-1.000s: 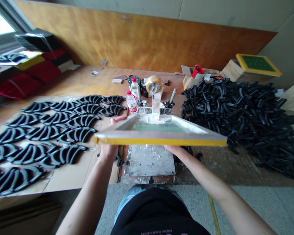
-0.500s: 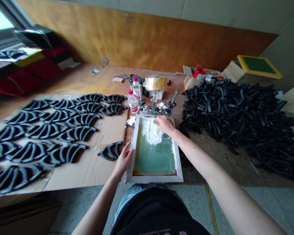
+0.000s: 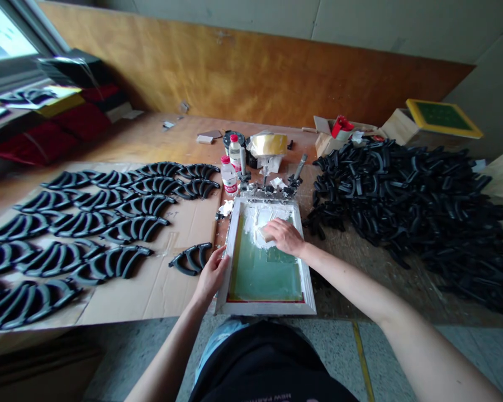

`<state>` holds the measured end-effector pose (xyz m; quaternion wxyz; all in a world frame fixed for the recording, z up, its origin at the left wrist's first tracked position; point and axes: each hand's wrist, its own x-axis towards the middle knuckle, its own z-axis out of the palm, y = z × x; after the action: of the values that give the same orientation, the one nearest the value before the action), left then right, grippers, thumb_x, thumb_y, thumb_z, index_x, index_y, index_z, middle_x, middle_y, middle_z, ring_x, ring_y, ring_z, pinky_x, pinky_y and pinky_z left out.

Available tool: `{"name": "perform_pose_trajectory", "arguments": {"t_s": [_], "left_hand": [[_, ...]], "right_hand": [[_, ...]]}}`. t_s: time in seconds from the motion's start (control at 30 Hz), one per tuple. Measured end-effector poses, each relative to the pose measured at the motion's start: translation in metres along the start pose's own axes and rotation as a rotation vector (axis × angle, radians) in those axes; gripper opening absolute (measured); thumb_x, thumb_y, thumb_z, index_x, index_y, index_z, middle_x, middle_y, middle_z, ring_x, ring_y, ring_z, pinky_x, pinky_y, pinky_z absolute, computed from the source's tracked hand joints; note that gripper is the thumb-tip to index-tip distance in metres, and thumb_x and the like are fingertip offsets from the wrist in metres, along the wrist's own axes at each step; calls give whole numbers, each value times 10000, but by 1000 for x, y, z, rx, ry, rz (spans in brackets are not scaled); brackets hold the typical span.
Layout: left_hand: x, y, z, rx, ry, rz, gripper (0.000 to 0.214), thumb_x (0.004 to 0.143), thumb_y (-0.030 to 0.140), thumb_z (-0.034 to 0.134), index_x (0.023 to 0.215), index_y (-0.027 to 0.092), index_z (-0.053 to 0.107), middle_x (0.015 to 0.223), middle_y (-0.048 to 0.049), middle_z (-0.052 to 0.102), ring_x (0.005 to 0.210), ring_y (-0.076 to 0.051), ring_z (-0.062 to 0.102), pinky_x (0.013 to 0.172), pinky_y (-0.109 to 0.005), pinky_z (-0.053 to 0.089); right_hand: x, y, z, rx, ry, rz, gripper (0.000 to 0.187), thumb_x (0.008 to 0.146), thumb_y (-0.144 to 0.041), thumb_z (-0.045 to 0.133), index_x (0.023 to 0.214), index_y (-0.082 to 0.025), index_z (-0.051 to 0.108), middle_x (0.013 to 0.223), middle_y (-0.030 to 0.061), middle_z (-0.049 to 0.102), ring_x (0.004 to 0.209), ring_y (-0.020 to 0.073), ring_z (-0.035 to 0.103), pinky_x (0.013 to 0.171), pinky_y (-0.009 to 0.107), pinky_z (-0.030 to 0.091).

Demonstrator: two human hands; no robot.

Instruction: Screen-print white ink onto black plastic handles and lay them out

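Note:
A screen printing frame (image 3: 267,308) with a metal rim and green mesh lies in front of me. White paste (image 3: 255,215) is spread over the far part of its mesh. My right hand (image 3: 285,237) is closed around a small tan squeegee (image 3: 269,235), pressed into the paste; my fingers cover much of the tool. At the frame's left side, my left hand (image 3: 214,270) grips the rim, its fingertips partly hidden. Just left of that hand, a few curved black handle-like parts (image 3: 188,259) lie on the cardboard (image 3: 151,296).
Rows of curved black parts (image 3: 104,265) cover the cardboard on the left. A large heap of black parts (image 3: 381,184) lies at right. Behind the frame stand clamps (image 3: 295,174), red-capped bottles (image 3: 229,177) and a tape roll (image 3: 269,144). A yellow-edged screen (image 3: 442,117) rests at back right.
My right hand has drawn the squeegee from the far end of the mesh toward me, through the paste. My left hand stays at the frame's left rim. The view has shifted slightly.

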<state>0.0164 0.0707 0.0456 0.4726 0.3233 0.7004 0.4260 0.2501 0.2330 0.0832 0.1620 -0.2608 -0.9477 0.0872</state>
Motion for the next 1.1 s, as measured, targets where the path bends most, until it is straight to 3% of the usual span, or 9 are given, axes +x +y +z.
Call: {"name": "perform_pose_trajectory", "arguments": {"t_s": [0.17, 0.37, 0.43, 0.57, 0.67, 0.73, 0.87, 1.0, 1.1], "left_hand": [[-3, 8, 0, -38, -17, -7, 695, 778, 573, 618, 1339, 173, 530, 820, -43, 691, 708, -193, 639, 622, -270, 487], [-19, 50, -11, -98, -15, 23, 722, 754, 604, 637, 1341, 194, 550, 921, -59, 711, 740, -197, 638, 618, -263, 491], [-25, 74, -17, -84, 10, 57, 636, 783, 648, 573, 1237, 206, 638, 915, -44, 704, 697, -175, 612, 574, -246, 469], [-19, 125, -17, -131, 57, 215, 585, 818, 678, 496, 1066, 187, 696, 900, -49, 690, 684, -164, 602, 563, -247, 473], [-1, 157, -8, -324, 33, 401, 520, 801, 611, 570, 1088, 184, 645, 1030, -78, 680, 842, -187, 643, 654, -255, 516], [10, 166, 2, -425, 4, 392, 506, 822, 591, 547, 1117, 183, 601, 1022, -89, 677, 874, -193, 652, 652, -260, 526], [10, 138, 31, -554, 77, 248, 499, 852, 587, 524, 1177, 209, 524, 1057, -92, 681, 843, -168, 663, 608, -237, 525], [-13, 75, 67, -521, -211, -217, 499, 848, 556, 576, 1170, 177, 544, 1144, -143, 681, 886, -213, 690, 634, -292, 560], [-28, 39, 70, -572, -218, -335, 375, 877, 486, 564, 1059, 160, 587, 1017, -122, 713, 857, -215, 704, 635, -292, 561]], "right_hand": [[-7, 3, -7, 95, -41, -44, 197, 851, -119, 579, 994, -197, 691, 962, 57, 682, 941, 214, 583, 864, 334, 452], [56, 43, -37, 55, 114, 283, 640, 806, -207, 713, 1398, -303, 491, 1056, 37, 671, 920, 206, 611, 859, 315, 470], [60, 64, -49, 30, 188, 384, 634, 825, -223, 684, 1416, -301, 470, 1043, 38, 673, 890, 206, 617, 852, 324, 473], [22, 103, -60, 83, 332, 688, 347, 885, -239, 545, 1219, -191, 623, 863, 44, 687, 792, 204, 624, 806, 347, 489], [-17, 103, -37, 165, 268, 819, 241, 873, -271, 537, 1045, -167, 670, 799, 42, 677, 768, 212, 621, 776, 368, 503], [-34, 87, -10, 218, 195, 741, 259, 837, -300, 615, 1067, -191, 664, 840, 30, 685, 812, 205, 622, 800, 360, 504], [-38, 38, 28, 199, 71, 448, 314, 779, -232, 730, 1089, -233, 682, 980, 43, 679, 962, 207, 591, 916, 376, 459], [-31, -24, 31, 117, 169, 444, 112, 849, -250, 679, 946, -213, 719, 915, 67, 653, 956, 227, 560, 899, 386, 459], [-33, -59, 30, 185, 132, 156, 142, 902, -251, 610, 996, -241, 716, 911, 50, 660, 952, 205, 565, 912, 350, 459]]}}
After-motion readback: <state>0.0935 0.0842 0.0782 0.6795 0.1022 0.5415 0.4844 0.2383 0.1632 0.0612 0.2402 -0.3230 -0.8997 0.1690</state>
